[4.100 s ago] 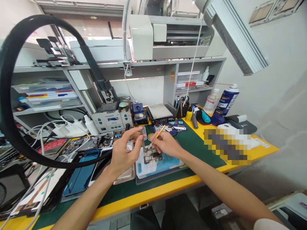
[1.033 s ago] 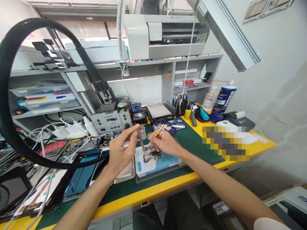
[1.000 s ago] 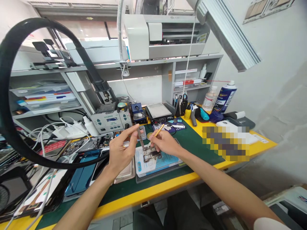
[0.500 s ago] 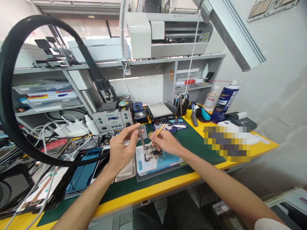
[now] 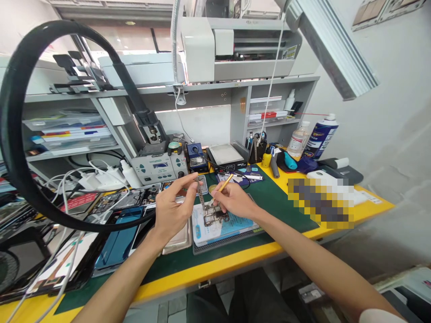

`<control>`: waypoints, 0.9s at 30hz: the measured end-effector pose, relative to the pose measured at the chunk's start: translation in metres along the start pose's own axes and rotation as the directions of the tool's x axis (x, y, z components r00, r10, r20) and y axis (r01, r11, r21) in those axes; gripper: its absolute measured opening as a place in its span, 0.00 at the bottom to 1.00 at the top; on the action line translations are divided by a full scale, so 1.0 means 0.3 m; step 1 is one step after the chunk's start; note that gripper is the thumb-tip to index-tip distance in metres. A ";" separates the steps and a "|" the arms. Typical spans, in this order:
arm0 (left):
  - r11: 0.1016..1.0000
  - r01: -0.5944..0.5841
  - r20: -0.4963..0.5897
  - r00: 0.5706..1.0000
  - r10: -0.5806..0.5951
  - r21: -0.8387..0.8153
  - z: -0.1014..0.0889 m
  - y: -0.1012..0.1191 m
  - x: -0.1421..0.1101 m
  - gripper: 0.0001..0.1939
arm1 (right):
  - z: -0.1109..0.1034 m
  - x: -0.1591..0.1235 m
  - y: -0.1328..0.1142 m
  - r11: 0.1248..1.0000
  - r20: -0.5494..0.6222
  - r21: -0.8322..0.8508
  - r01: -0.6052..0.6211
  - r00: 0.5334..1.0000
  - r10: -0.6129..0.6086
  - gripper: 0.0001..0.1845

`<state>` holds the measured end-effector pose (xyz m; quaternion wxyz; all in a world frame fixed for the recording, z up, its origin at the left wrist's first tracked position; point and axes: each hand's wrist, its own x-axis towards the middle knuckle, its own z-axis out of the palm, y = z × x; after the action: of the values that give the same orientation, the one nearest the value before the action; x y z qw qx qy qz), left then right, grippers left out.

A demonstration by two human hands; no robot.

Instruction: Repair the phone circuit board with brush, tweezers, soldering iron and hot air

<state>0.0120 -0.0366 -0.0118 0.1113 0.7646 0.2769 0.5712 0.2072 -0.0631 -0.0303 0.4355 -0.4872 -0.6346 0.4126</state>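
Observation:
A phone circuit board point(image 5: 215, 217) lies on a white and blue pad point(image 5: 206, 235) in front of me. My left hand point(image 5: 175, 204) pinches metal tweezers point(image 5: 201, 196) with holes along the arms, between thumb and index finger. Their lower ends come down at the board's upper left edge; whether they touch it I cannot tell. In my right hand point(image 5: 235, 197) is a slim gold pen-shaped tool point(image 5: 226, 181), held like a pencil. Its working tip points down and left toward the board, too small to make out. Fingers of the right hand rest close over the board's upper right.
A thick black hose point(image 5: 10, 134) loops across the left, beside a grey soldering station point(image 5: 158, 168). Blue phone panel point(image 5: 118, 237) and other phone parts crowd the left. A spray can point(image 5: 319, 137) and yellow bottle point(image 5: 266, 158) stand at the back right on the yellow-edged bench point(image 5: 235, 271).
The whole view has shifted slightly to the right. Both hands keep nearly the same pose over the board, still holding the tweezers and the gold tool.

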 end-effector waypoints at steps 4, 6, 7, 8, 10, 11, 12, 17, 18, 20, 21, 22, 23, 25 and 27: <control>0.998 -0.041 -0.028 0.999 0.042 0.044 0.004 0.001 0.000 0.12 | -0.001 -0.002 0.002 1.000 -0.012 0.011 -0.001 1.000 0.001 0.13; 0.998 -0.048 -0.030 0.998 0.050 0.045 0.003 0.002 0.000 0.12 | -0.002 -0.002 0.004 1.000 -0.023 0.015 -0.004 1.000 0.004 0.13; 0.998 -0.049 -0.028 0.998 0.050 0.042 0.003 0.002 0.000 0.12 | -0.002 -0.002 0.004 1.000 -0.025 0.009 -0.004 1.000 0.004 0.13; 0.998 -0.048 -0.025 0.998 0.049 0.040 0.002 0.003 0.001 0.12 | -0.002 -0.002 0.003 1.000 -0.024 -0.001 -0.002 1.000 0.002 0.13; 0.998 -0.046 -0.018 0.999 0.046 0.040 0.002 0.003 0.001 0.12 | -0.002 -0.003 -0.001 1.000 -0.016 -0.028 0.000 1.000 -0.001 0.13; 0.998 -0.045 -0.016 0.999 0.045 0.040 0.002 0.003 0.001 0.12 | -0.002 -0.003 -0.003 0.999 -0.016 -0.039 -0.002 1.000 0.001 0.14; 0.998 -0.045 -0.015 0.999 0.045 0.037 0.003 0.003 0.001 0.12 | -0.001 -0.004 -0.006 0.999 -0.017 -0.044 -0.005 1.000 0.004 0.14; 0.999 -0.053 -0.005 0.999 0.053 -0.001 0.005 0.006 0.005 0.13 | 0.005 -0.005 -0.009 1.000 -0.033 -0.020 -0.003 0.999 0.002 0.14; 0.999 -0.053 -0.001 0.999 0.053 -0.006 0.006 0.007 0.005 0.13 | 0.006 -0.006 -0.008 1.000 -0.033 -0.022 0.003 0.999 -0.003 0.14; 0.998 -0.055 0.003 0.998 0.055 -0.013 0.006 0.009 0.006 0.13 | 0.008 -0.006 -0.005 0.999 -0.033 -0.037 0.012 0.999 -0.013 0.15; 0.998 -0.056 0.002 0.998 0.056 -0.016 0.006 0.009 0.006 0.13 | 0.009 -0.006 -0.003 0.999 -0.031 -0.042 0.015 0.999 -0.016 0.15; 0.998 -0.058 0.002 0.998 0.058 -0.019 0.006 0.009 0.006 0.13 | 0.009 -0.006 -0.001 0.999 -0.027 -0.044 0.016 0.999 -0.017 0.15; 0.998 -0.059 0.002 0.998 0.059 -0.024 0.006 0.008 0.006 0.13 | 0.009 -0.006 0.001 0.999 -0.023 -0.041 0.016 1.000 -0.017 0.15; 0.998 -0.055 0.004 0.998 0.056 -0.038 0.005 0.006 0.005 0.13 | 0.008 -0.006 0.005 1.000 -0.024 -0.022 0.015 1.000 -0.016 0.15; 0.997 -0.050 0.008 0.999 0.050 -0.052 0.005 0.004 0.005 0.13 | 0.007 -0.007 0.008 1.000 -0.026 -0.014 0.019 0.999 -0.019 0.14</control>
<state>0.0140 -0.0366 -0.0106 0.1181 0.7709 0.2423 0.5771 0.2062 -0.0648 -0.0336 0.4443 -0.4895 -0.6364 0.3975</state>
